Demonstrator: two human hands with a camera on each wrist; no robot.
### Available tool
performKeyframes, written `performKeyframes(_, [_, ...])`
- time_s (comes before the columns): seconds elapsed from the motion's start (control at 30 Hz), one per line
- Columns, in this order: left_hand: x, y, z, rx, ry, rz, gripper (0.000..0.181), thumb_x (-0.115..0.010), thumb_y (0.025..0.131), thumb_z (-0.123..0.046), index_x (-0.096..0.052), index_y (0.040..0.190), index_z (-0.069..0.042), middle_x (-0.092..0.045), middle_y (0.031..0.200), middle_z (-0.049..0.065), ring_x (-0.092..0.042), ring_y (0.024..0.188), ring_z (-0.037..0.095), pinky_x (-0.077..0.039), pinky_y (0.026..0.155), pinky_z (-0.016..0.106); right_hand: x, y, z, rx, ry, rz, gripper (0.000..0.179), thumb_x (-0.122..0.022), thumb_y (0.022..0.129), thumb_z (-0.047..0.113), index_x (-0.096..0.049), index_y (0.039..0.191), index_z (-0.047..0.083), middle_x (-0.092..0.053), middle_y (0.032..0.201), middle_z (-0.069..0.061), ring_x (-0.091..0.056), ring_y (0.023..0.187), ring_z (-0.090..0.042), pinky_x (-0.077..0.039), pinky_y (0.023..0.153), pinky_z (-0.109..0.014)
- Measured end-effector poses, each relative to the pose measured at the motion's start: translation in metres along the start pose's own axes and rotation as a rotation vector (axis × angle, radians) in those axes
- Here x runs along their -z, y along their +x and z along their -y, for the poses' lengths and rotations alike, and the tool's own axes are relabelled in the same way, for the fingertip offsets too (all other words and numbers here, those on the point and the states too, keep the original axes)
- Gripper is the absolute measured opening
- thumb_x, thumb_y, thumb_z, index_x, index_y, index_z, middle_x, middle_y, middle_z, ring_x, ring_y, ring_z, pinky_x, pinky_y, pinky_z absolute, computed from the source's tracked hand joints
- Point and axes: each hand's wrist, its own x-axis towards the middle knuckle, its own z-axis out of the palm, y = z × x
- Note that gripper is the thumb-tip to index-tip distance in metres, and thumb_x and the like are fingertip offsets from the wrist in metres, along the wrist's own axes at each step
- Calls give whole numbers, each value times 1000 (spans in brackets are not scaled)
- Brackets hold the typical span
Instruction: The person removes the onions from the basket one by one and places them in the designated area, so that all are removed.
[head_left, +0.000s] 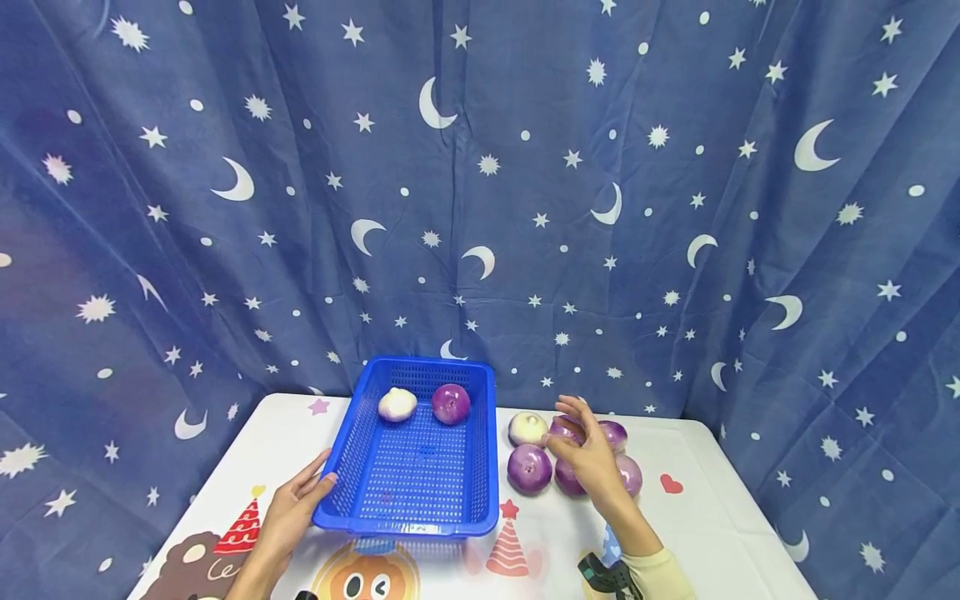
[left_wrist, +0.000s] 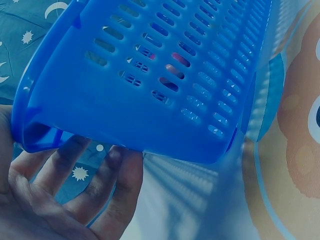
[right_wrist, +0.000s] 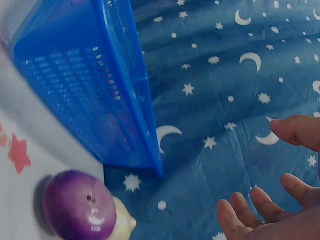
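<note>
A blue plastic basket [head_left: 341,446] with slotted walls holds two onions near its far end, a whitish one [head_left: 397,405] and a purple one [head_left: 451,404]. My left hand [head_left: 288,512] grips the basket's left rim, thumb on top and fingers beneath, as the left wrist view shows. Over a cluster of onions to the basket's right hovers my right hand [head_left: 596,467], its fingers parted and nothing between them. A purple onion [head_left: 529,469] and a pale onion [head_left: 527,429] lie on the near-basket side of that cluster; the hand partly hides others behind it.
A white tablecloth [head_left: 720,500] with printed cartoon figures covers the table. Dark blue curtain [head_left: 525,208] with moons and stars hangs close behind the basket and along both sides. The onion cluster lies close to the basket's right wall.
</note>
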Motion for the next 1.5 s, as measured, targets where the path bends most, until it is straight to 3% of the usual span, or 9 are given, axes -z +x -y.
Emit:
performKeyframes(0.17, [-1, 0, 0, 1, -32, 3, 61, -59, 98, -36, -36, 153, -24, -48, 147, 19, -67, 114, 28, -56, 79, 22, -14, 2, 1, 45, -13, 23, 68, -73, 84, 7, -43, 143, 18, -44, 147, -11, -44, 137, -33, -43, 108, -35])
performKeyframes(0.37, [0, -1, -1, 7, -23, 5, 62, -59, 98, -37, -35, 153, -24, -47, 147, 20, -68, 113, 28, -57, 84, 31, -31, 3, 3, 72, 30, 61, 68, -73, 83, 3, -43, 143, 15, -45, 146, -12, -46, 134, -37, -47, 103, -30])
performKeyframes(0.5, [0, -1, -2, 6, -8, 4, 62, -58, 98, -38, -35, 154, -23, -46, 148, 19, -66, 117, 31, -56, 89, 36, -42, 5, 5, 71, 53, 79, 67, -73, 82, 3, -44, 142, 15, -46, 146, -12, -47, 132, -37, -46, 104, -37])
performKeyframes(0.73, [-1, 0, -1, -3, -16, 12, 64, -59, 98, -38, -33, 154, -21, -44, 149, 20, -65, 117, 32, -57, 83, 31, -60, 7, 9, 90, 49, 104, 66, -76, 81, 6, -48, 140, 17, -49, 145, -13, -50, 131, -37, -43, 107, -50])
performKeyframes(1.07, [-1, 0, 0, 7, -24, 6, 63, -59, 98, -36, -33, 154, -21, -44, 148, 20, -67, 114, 31, -57, 80, 28, -88, 5, 19, 83, 28, 266, 69, -75, 83, 11, -42, 144, 16, -43, 149, -17, -45, 134, -45, -52, 97, -50])
performKeyframes(1.33, [-1, 0, 1, -4, -17, -9, 62, -60, 97, -37, -37, 153, -24, -47, 147, 19, -65, 116, 30, -56, 89, 34, -111, 14, 27, 109, -7, 278, 68, -77, 80, 10, -46, 141, 16, -47, 144, -17, -49, 132, -42, -53, 96, -49])
performKeyframes(1.5, [-2, -1, 1, 3, -26, -6, 62, -60, 97, -37, -36, 153, -24, -46, 147, 20, -67, 113, 29, -57, 84, 33, -124, 22, 30, 94, -47, 259, 69, -78, 78, 11, -49, 139, 17, -51, 141, -16, -51, 130, -40, -51, 97, -49])
